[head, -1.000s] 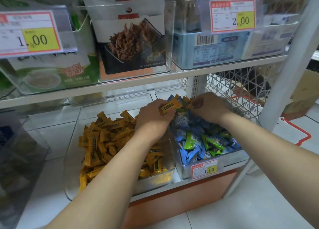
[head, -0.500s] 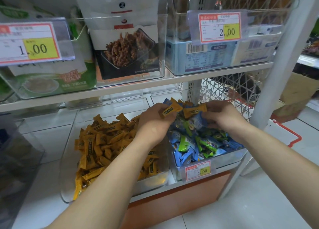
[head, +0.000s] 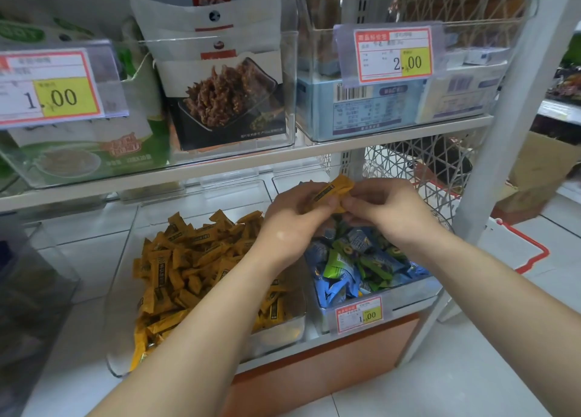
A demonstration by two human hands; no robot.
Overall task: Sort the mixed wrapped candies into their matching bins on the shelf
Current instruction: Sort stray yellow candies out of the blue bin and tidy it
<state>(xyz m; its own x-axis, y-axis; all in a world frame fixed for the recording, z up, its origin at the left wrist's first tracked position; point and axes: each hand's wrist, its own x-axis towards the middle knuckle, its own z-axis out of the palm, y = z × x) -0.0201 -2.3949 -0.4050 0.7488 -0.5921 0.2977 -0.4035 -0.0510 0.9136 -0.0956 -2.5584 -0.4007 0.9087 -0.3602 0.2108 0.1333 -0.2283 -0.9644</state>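
Note:
Two clear bins sit side by side on the lower shelf. The left bin (head: 283,335) is heaped with yellow wrapped candies (head: 188,259). The right bin (head: 418,291) holds blue and green wrapped candies (head: 355,259). Both my hands meet above the right bin's back half. My left hand (head: 292,221) grips a small bunch of yellow candies (head: 333,190). My right hand (head: 386,209) pinches the same bunch from the right side, fingertips touching those of my left hand.
The upper shelf (head: 251,165) carries clear bins of snack packets (head: 220,80) and blue boxes (head: 361,108), with price tags (head: 393,55) in front. A white upright post (head: 490,165) stands right of the bins. A white wire basket (head: 424,168) sits behind.
My right hand came up out of the blue and green pile with a yellow candy and brought it against the bunch in my left hand. The camera has tilted down slightly.

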